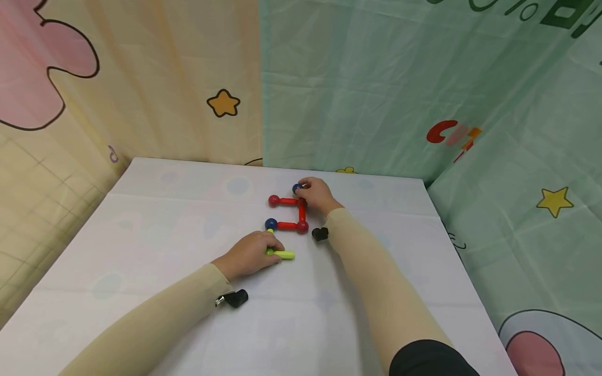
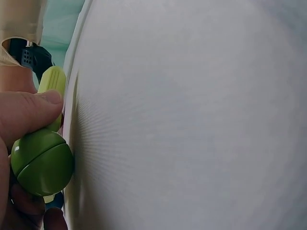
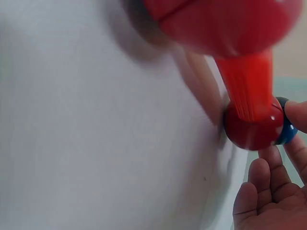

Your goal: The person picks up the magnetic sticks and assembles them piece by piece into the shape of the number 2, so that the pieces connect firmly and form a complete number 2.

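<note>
On the white table, red rods and red balls form a shape open toward the left. A dark blue ball sits at its lower left end. My right hand pinches another dark blue ball beside the far corner's red ball. My left hand holds a green ball with a yellow-green rod attached, its thumb lying on the rod. A second yellow-green piece, mostly hidden by the fingers, reaches up to the lower blue ball.
Each wrist carries a small black camera, the left one close above the table. Printed curtains hang behind the table's far edge and along its right side. The forearms come in from the near side.
</note>
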`<state>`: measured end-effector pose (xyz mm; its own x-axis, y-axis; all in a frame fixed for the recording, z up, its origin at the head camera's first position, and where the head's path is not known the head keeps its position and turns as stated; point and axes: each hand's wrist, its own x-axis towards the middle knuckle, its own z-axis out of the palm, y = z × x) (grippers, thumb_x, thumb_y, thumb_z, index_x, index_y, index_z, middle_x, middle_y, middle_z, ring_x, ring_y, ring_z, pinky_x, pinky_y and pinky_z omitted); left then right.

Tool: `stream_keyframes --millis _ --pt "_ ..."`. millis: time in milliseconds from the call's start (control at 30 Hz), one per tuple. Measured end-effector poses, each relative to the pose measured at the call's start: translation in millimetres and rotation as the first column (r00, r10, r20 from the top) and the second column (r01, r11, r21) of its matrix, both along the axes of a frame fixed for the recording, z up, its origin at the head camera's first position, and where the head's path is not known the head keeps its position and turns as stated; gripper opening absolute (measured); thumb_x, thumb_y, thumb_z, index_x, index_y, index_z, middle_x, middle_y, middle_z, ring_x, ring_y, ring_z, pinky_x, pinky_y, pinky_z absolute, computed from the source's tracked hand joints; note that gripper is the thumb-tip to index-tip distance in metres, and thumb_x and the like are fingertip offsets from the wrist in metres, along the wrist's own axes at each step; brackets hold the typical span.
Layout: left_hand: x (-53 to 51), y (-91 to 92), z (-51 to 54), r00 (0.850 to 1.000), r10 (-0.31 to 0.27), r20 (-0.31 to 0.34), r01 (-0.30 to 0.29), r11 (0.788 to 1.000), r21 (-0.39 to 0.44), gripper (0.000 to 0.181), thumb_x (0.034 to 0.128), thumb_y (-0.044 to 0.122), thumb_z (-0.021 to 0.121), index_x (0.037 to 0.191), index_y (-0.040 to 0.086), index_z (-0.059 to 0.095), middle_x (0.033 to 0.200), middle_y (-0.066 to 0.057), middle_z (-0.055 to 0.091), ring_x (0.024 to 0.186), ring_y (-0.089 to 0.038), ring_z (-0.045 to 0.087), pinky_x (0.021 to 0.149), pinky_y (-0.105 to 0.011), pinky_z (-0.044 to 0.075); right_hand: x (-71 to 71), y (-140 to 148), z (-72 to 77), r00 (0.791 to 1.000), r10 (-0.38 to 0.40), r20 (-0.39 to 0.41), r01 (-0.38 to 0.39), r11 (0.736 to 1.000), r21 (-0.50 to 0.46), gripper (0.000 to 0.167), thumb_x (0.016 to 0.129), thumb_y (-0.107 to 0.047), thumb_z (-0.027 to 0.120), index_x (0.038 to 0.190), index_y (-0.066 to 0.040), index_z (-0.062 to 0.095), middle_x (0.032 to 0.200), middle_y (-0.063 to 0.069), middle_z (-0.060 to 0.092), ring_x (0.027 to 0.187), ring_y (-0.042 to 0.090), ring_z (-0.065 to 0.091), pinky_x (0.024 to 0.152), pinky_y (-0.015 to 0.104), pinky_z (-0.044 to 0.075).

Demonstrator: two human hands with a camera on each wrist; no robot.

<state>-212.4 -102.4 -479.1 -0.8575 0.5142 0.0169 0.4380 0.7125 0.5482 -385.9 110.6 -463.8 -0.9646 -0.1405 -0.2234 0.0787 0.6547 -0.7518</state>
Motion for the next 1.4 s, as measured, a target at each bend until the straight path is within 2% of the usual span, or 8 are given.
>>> stream_keyframes --millis 133,333,467,733,967,1200,1400 --pt "-0.1 0.7 1.6 1.0 0.005 0.005 -0.005 1.0 -0.004 0.019 0.0918 0.022 0.083 0.11 0.019 0.081 0.109 0.006 0.076 0.104 -0.016 0.066 0.099 -0.04 0.054 3.5 13 4.7 0.999 -0.002 -0.032 0.002 1.0 0.001 0.044 0.101 -0.03 0.068 0.142 -0.014 0.062 0.135 0.012 0.064 0.116 0.029 0.059 0.106 0.043 0.054" --pt "-2.0 1.4 2.8 1.0 0.012 0.025 -0.011 1.0 -0.001 0.021 0.0926 0.023 0.082 0.113 0.018 0.081 0.111 0.006 0.076 0.106 -0.017 0.066 0.102 -0.041 0.054 14.4 43 10.8 0.999 0.029 -0.033 -0.026 0.996 0.083 0.042 0.1 -0.03 0.07 0.138 -0.013 0.065 0.128 0.012 0.066 0.111 0.029 0.059 0.098 0.042 0.054" --pt "-5.8 0.7 -0.2 1.0 0.006 0.017 -0.005 1.0 -0.012 0.021 0.0927 0.023 0.082 0.113 0.018 0.081 0.11 0.006 0.076 0.106 -0.017 0.066 0.101 -0.041 0.054 28.4 64 10.7 0.998 0.067 0.001 -0.067 0.987 0.144 0.042 0.099 -0.032 0.071 0.135 -0.012 0.066 0.126 0.012 0.066 0.109 0.029 0.059 0.095 0.04 0.053" --pt "-10.6 2.1 0.6 0.999 0.029 0.034 -0.029 1.0 -0.006 0.023 0.0936 0.025 0.081 0.116 0.019 0.08 0.112 0.006 0.076 0.108 -0.018 0.066 0.103 -0.043 0.054 60.8 94 2.0 0.986 0.166 0.031 -0.169 0.966 0.196 0.037 0.098 -0.028 0.072 0.131 -0.012 0.068 0.114 0.009 0.066 0.098 0.023 0.058 0.082 0.032 0.05" --pt "-18.2 2.9 -0.9 0.999 0.044 0.015 -0.044 0.999 -0.008 0.024 0.0935 0.025 0.082 0.117 0.019 0.08 0.111 0.005 0.077 0.102 -0.018 0.062 0.098 -0.041 0.054 80.1 102 1.5 0.978 0.204 0.039 -0.207 0.963 0.171 0.035 0.098 -0.025 0.074 0.129 -0.011 0.067 0.118 0.009 0.067 0.105 0.025 0.059 0.089 0.034 0.052" --pt "-23.9 4.6 -2.8 0.998 0.056 -0.019 -0.057 0.998 -0.026 0.024 0.0942 0.026 0.081 0.118 0.02 0.08 0.112 0.005 0.077 0.102 -0.02 0.059 0.095 -0.039 0.052 96.8 97 1.6 0.96 0.28 0.027 -0.28 0.945 0.17 0.035 0.097 -0.021 0.076 0.129 -0.009 0.067 0.117 0.009 0.068 0.106 0.023 0.06 0.093 0.035 0.054" --pt "-25.7 9.2 -1.0 0.996 0.075 -0.04 -0.077 0.996 -0.047 0.024 0.0949 0.026 0.08 0.118 0.021 0.08 0.116 0.004 0.077 0.105 -0.022 0.058 0.097 -0.039 0.051 108.8 88 1.1 0.946 0.324 0.01 -0.321 0.929 0.184 0.036 0.097 -0.02 0.076 0.131 -0.01 0.069 0.11 0.007 0.069 0.1 0.021 0.06 0.086 0.033 0.053"
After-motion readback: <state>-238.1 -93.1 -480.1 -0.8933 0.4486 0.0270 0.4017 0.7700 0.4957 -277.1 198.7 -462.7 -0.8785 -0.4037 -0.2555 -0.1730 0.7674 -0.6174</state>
